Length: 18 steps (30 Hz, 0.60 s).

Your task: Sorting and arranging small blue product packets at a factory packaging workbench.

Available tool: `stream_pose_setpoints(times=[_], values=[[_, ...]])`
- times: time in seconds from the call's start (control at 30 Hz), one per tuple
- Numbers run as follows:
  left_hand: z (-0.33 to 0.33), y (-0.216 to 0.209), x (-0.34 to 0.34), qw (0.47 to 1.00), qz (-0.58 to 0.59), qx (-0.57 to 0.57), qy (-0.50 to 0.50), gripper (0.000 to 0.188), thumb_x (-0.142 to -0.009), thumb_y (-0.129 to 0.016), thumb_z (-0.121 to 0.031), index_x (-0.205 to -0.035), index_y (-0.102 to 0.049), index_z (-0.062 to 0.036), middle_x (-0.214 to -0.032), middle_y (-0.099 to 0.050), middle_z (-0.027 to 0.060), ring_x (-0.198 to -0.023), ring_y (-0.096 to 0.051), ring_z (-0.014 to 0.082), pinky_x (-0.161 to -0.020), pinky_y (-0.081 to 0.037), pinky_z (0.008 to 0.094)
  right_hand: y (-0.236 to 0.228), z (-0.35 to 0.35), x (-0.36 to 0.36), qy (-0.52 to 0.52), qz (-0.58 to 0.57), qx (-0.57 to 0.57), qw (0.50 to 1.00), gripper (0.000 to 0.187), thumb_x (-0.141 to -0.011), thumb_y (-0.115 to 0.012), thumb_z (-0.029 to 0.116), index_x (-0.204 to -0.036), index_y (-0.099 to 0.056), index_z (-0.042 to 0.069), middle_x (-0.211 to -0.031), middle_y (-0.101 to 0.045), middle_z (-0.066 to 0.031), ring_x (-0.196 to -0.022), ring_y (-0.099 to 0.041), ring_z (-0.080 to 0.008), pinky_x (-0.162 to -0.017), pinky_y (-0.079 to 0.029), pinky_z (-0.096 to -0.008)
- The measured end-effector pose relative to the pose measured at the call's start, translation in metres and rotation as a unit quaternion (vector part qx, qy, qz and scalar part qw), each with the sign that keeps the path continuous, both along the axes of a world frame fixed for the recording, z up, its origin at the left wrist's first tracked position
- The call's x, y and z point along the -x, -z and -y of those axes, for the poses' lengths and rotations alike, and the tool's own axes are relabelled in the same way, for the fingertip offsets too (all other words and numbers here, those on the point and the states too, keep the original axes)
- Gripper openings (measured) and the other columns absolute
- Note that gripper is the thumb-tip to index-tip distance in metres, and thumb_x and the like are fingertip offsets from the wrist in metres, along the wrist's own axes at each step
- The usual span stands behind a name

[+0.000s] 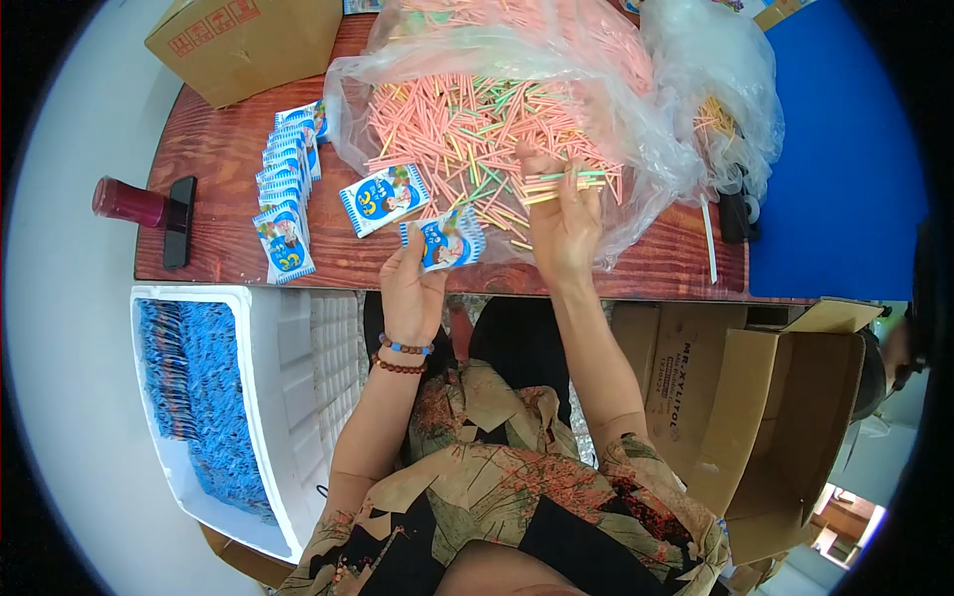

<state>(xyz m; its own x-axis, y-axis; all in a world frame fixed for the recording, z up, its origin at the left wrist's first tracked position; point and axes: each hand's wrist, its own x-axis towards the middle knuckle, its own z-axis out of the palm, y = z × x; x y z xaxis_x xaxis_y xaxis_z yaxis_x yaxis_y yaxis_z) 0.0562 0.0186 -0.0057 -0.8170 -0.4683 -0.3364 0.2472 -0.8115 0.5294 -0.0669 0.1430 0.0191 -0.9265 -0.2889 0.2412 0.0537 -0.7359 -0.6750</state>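
My left hand point(409, 283) pinches a small blue-and-white packet point(452, 241) by its left side, just above the table's near edge. Between the thumb and fingers of my right hand point(568, 223) lie several thin candy-like sticks point(588, 180), yellow, pink and green. That hand is over the near side of a large clear plastic bag point(348, 94), which lies open around a heap of loose sticks point(447, 124), mostly pink. A second blue-and-white packet point(385, 199) rests flat just left of the held one. Whether the held packet is open at the top cannot be made out.
An overlapping row of packets point(283, 189) lies at the left, near a phone point(178, 223) and a dark red cup point(129, 202). A cardboard box point(248, 50) stands behind. Below the table are a white foam box point(268, 397) of packets and an open carton point(795, 427).
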Motion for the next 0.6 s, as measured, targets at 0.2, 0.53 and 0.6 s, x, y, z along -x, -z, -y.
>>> stream_pose_setpoints(times=[0.2,0.53,0.6], values=[[0.001,0.011,0.0,1.0,-0.014,0.008,0.008,0.026,-0.099,-0.056,-0.024,-0.1,-0.065,0.0009,-0.101,-0.069,0.0098,-0.089,-0.067,0.0162,-0.077,-0.053,0.0307,-0.015,0.018,-0.033,0.006,-0.066,0.027,0.997,0.014,-0.103,-0.041,0.016,-0.113,-0.046,0.007,-0.109,-0.061,-0.0189,-0.126,-0.049,-0.0355,-0.107,-0.036,-0.0469],[-0.002,0.002,-0.002,1.0,-0.007,0.003,0.005,0.029,-0.099,-0.055,-0.024,-0.1,-0.065,0.0027,-0.102,-0.069,0.0111,-0.091,-0.067,0.0179,-0.081,-0.054,0.0329,-0.019,0.034,-0.055,0.062,-0.158,-0.059,0.984,0.011,-0.101,-0.046,0.017,-0.107,-0.041,0.01,-0.102,-0.063,-0.0189,-0.121,-0.052,-0.0391,-0.114,-0.021,-0.0518],[-0.001,0.002,-0.003,1.0,-0.007,0.01,0.009,0.029,-0.099,-0.055,-0.025,-0.099,-0.065,0.0028,-0.102,-0.069,0.0109,-0.091,-0.067,0.0175,-0.082,-0.054,0.0328,-0.013,0.035,-0.055,0.062,-0.17,-0.072,0.981,0.012,-0.1,-0.047,0.017,-0.107,-0.041,0.01,-0.101,-0.064,-0.0185,-0.121,-0.053,-0.0393,-0.115,-0.017,-0.052]])
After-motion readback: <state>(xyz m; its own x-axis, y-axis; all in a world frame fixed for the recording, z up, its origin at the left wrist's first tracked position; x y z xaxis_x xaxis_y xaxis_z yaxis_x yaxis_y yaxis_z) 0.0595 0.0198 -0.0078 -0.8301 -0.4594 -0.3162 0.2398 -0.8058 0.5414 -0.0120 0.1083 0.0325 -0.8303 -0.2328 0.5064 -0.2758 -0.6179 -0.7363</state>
